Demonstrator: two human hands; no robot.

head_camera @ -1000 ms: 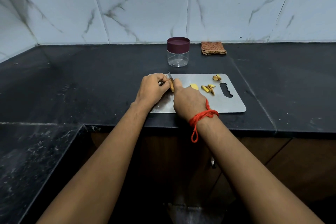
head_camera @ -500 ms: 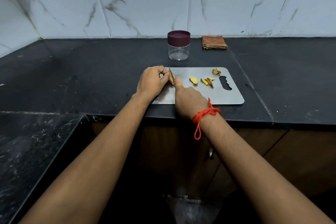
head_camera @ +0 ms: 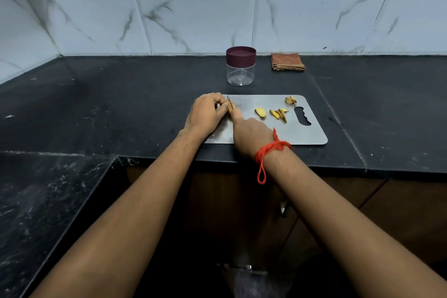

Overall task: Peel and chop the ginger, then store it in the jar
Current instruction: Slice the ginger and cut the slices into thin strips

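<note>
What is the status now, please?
Left hand holds ginger piece on board. Right hand grips knife. Jar lidded, behind board. Nothing blocks it.

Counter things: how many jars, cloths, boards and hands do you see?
Jar: 1
Folded cloth: 1
Cutting board: 1
Hands: 2, left hand and right hand
Total: 5

Pinching ginger piece [head_camera: 231, 108] with left hand [head_camera: 205, 114] at left end of steel board [head_camera: 312, 137]. Gripping knife [head_camera: 228, 97] in right hand [head_camera: 251, 134], blade against the piece. Further right on board: yellow slice [head_camera: 260, 112], strips [head_camera: 279, 114], brownish scraps [head_camera: 290, 100]. Behind board: lidded jar [head_camera: 240, 73], folded cloth [head_camera: 287, 62].
</note>
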